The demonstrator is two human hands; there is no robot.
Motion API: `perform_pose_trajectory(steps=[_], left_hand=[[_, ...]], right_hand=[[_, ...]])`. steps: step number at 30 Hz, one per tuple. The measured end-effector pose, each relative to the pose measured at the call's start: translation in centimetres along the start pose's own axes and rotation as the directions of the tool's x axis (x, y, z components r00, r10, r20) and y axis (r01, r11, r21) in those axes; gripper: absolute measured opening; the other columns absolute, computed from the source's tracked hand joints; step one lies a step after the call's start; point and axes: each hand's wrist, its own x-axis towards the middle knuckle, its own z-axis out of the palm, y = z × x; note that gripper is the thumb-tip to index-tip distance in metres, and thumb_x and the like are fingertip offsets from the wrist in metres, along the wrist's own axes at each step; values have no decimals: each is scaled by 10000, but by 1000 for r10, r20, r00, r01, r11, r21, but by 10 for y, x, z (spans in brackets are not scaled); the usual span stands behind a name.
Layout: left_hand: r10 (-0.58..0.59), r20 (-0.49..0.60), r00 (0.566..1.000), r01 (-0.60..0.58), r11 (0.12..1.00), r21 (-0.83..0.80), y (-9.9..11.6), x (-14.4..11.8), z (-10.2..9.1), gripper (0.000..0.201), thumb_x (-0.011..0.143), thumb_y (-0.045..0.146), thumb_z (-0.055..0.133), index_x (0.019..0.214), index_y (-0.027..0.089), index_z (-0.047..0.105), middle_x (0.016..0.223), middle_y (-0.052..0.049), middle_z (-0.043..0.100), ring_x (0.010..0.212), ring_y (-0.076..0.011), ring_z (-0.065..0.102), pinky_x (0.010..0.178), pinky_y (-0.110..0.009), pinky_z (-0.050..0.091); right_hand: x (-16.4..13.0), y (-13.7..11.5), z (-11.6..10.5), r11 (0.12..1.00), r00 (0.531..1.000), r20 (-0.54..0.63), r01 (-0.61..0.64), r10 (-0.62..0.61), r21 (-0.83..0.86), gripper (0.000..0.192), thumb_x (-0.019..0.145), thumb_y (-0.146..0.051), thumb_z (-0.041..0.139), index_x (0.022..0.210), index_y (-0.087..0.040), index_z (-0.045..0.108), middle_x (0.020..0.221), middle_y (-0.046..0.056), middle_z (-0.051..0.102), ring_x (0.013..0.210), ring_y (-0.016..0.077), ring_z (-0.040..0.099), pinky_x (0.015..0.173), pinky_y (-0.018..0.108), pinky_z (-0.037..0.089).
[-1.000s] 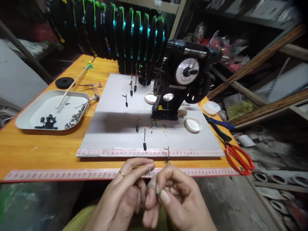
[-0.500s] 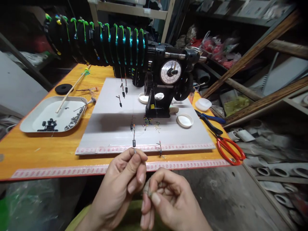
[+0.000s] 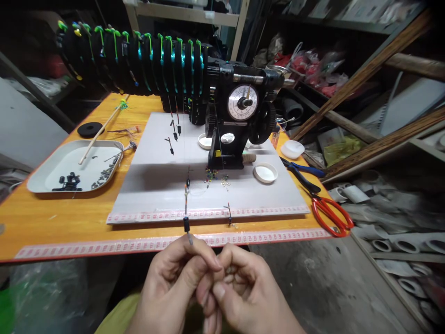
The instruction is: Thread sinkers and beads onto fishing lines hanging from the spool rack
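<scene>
My left hand is closed, its thumb and index finger bent together at the lower end of a fishing line. On that line, just above the index finger, hangs a small black cylinder with a grey tip below and an orange-topped stem above. Close against it, my right hand pinches thumb to fingertips; whatever lies between them is hidden. The fingertips of both hands meet or nearly meet in front of the table edge. Behind stands a black winding machine with a round dial and a row of spools.
A white board bears small beads and a shallow round dish. To the left is a white tray with black parts. Red-handled scissors and blue-handled pliers lie right. A measuring tape lines the front edge.
My left hand has turned and come down towards my right hand, closing the gap between them. The black cylinder on the line has moved lower and slightly left.
</scene>
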Motion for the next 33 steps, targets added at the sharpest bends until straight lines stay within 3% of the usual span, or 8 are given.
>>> perform_pose_trajectory(steps=[8, 13, 16, 21, 24, 27, 30, 33], left_hand=[[69, -81, 994, -74, 996, -58, 2, 14, -1, 211, 790, 368, 800, 729, 207, 678, 501, 84, 391, 476, -52, 251, 458, -133, 293], [127, -114, 985, -127, 992, 5, 3, 11, -3, 186, 824, 385, 760, 765, 226, 684, 507, 86, 394, 452, -50, 225, 448, -156, 239], [141, -124, 982, -139, 990, 29, 3, 11, -2, 185, 822, 371, 764, 755, 220, 682, 521, 86, 350, 459, -52, 228, 441, -155, 224], [86, -134, 987, -99, 990, -96, 5, 14, 0, 168, 786, 313, 805, 743, 206, 684, 537, 86, 367, 466, -47, 203, 430, -149, 214], [72, -133, 988, -93, 984, -151, 5, 18, 0, 145, 792, 278, 802, 758, 191, 692, 543, 88, 382, 459, -35, 198, 422, -141, 211], [19, -116, 993, -39, 985, -168, 3, 21, 0, 121, 816, 287, 780, 799, 190, 710, 527, 93, 400, 428, -18, 192, 399, -125, 209], [-36, -106, 994, 30, 998, -49, 3, 14, -8, 215, 859, 389, 720, 975, 209, 737, 698, 16, 628, 392, 10, 279, 387, -119, 236], [150, -244, 958, -92, 968, 235, 8, -5, -28, 240, 887, 372, 687, 1110, 289, 714, 978, -37, 725, 425, -29, 470, 425, -166, 373]], right_hand=[[1, 2, -5, 999, 1000, 9, 13, -12, -47, 476, 775, -564, 778, 768, -160, 527, 624, -13, 629, 490, 48, 608, 512, 146, 477], [3, 10, -15, 995, 999, 42, -10, 14, -103, 399, 795, -482, 792, 856, -132, 611, 653, 8, 632, 527, 73, 619, 536, 168, 492], [0, 9, -16, 965, 991, 77, 123, -108, -232, 342, 861, -443, 721, 772, -126, 631, 653, 7, 583, 517, 70, 566, 519, 177, 468], [-3, 8, -17, 859, 915, 168, 403, -367, -316, 275, 923, -329, 643, 714, -151, 664, 633, 4, 575, 538, 89, 542, 542, 198, 455], [-3, 8, -18, 807, 877, 218, 480, -428, -344, 214, 911, -245, 650, 715, -165, 678, 620, -7, 587, 568, 92, 549, 570, 189, 451], [-5, 6, -18, 803, 884, 199, 467, -423, -370, 155, 877, -165, 647, 727, -166, 684, 630, -18, 586, 562, 86, 547, 569, 178, 446], [-8, 4, -20, 790, 900, 151, 432, -409, -435, 134, 847, -118, 631, 739, -168, 693, 642, -19, 599, 585, 92, 566, 596, 179, 459], [-9, 6, -23, 697, 916, 205, 397, -346, -597, 129, 825, -91, 635, 769, -172, 719, 682, -5, 646, 638, 106, 600, 645, 188, 486]])
